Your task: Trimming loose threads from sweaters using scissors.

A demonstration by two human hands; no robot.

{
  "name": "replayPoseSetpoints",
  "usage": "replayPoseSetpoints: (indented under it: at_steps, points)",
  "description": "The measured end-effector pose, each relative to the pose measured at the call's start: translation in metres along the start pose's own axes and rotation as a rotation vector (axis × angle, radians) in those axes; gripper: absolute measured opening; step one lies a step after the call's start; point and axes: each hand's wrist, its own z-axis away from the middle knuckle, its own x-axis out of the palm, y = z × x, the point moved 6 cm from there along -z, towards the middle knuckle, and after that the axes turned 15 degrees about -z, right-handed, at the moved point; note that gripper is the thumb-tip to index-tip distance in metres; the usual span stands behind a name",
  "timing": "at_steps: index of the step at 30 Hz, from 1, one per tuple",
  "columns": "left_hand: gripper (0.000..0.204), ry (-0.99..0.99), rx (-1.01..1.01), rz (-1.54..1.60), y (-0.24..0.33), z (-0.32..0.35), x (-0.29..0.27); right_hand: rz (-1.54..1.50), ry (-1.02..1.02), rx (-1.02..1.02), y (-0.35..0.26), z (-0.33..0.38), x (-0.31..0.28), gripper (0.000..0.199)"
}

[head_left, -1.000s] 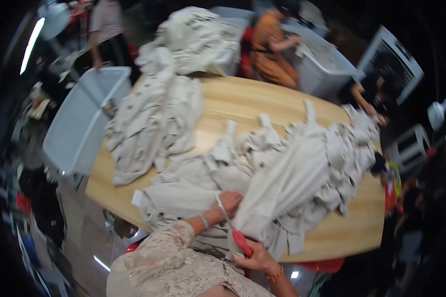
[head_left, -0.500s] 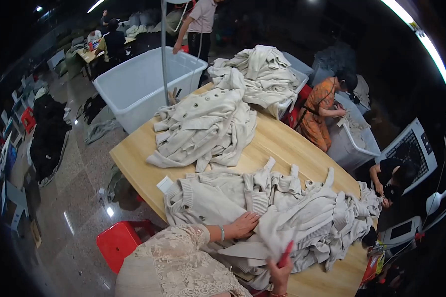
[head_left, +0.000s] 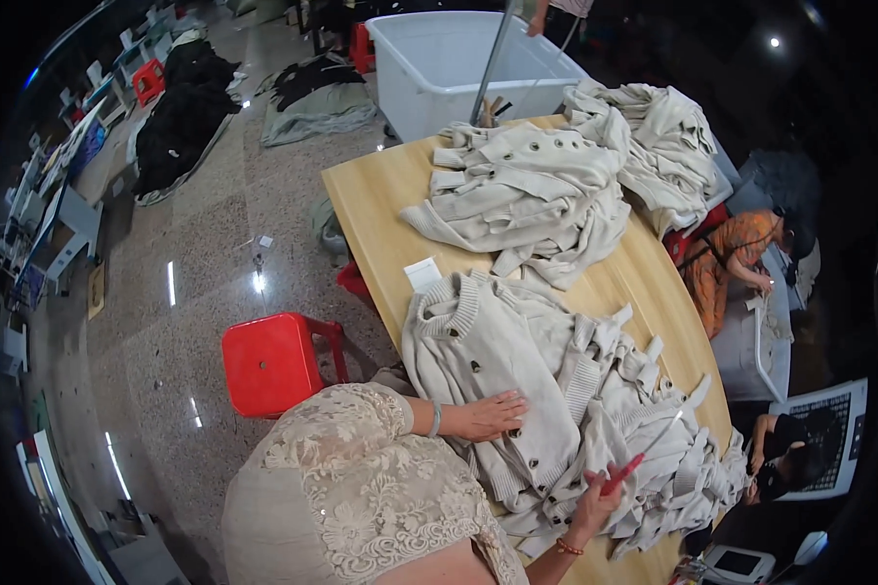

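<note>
A cream knitted cardigan (head_left: 522,390) with dark buttons lies fairly flat at the near edge of the wooden table (head_left: 380,210). On its front rests my left hand (head_left: 493,416), palm down with the fingers stretched out. Beside the cardigan's lower edge, my right hand (head_left: 595,504) is closed round a slim red-handled tool (head_left: 622,475). A long thin metal shaft points up and away from that handle; its exact kind is unclear. More cream cardigans (head_left: 663,444) lie crumpled on the right, partly under the tool.
Another heap of cream cardigans (head_left: 541,195) covers the far part of the table, near a small white card (head_left: 422,274). A red stool (head_left: 275,364) stands at left, a large white bin (head_left: 410,83) beyond the table. At right a person in orange (head_left: 737,263) handles cloth over a bin.
The view has swung left. Loose cloth near my hands now lies lower, and the cardigan's buttoned front shows flat under my left hand. The red-handled tool has turned to point away over the cloth.
</note>
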Motion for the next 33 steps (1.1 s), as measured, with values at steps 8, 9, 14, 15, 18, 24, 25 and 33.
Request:
replayPoseSetpoints:
  at_steps: [8,9,14,15,18,24,25,33]
  points:
    - [0.050,0.009,0.097,0.087,-0.014,0.016,-0.004,0.017,-0.248,0.165,0.006,0.004,0.088,0.030]
    - [0.050,-0.034,0.104,0.150,-0.018,0.018,-0.008,0.018,-0.252,0.181,0.008,0.005,0.098,0.030]
    - [0.044,0.138,0.013,0.433,-0.058,0.022,-0.064,0.212,-0.268,0.282,0.024,0.001,0.148,0.036]
    - [0.044,0.199,-0.046,0.542,-0.073,0.024,-0.082,0.181,-0.257,0.263,0.013,0.000,0.170,0.035]
    - [0.043,0.336,-0.127,0.695,-0.114,0.023,-0.146,0.429,-0.364,0.270,0.002,-0.006,0.215,0.037]
    - [0.041,0.558,-0.252,0.971,-0.203,0.052,-0.270,0.768,-0.409,0.332,0.022,-0.023,0.254,0.041]
    - [0.039,0.607,-0.264,0.956,-0.216,0.060,-0.280,0.813,-0.418,0.437,0.019,-0.027,0.256,0.042]
    - [0.036,0.787,-0.247,0.961,-0.287,0.106,-0.354,0.947,-0.431,0.482,0.037,-0.033,0.256,0.049]
